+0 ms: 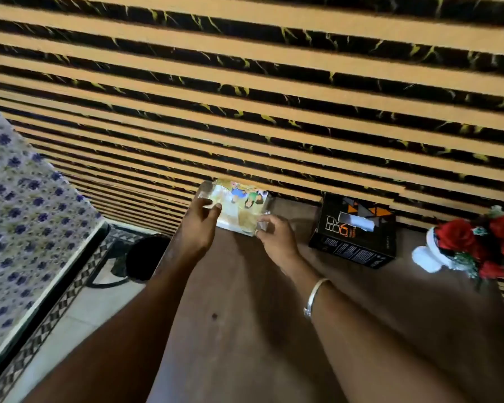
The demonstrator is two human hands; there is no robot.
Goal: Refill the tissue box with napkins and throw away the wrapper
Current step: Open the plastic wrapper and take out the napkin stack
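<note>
Napkin pack (240,206) on table (245,301), tissue box (355,231) right, flowers (477,242) farther right

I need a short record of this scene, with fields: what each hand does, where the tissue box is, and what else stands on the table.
left hand: grips left edge of napkin pack
right hand: grips pack's right near corner
tissue box: black, on table, right of pack, tissue showing in slot
other: red flowers at right
floor: dark bin, left of table
</note>
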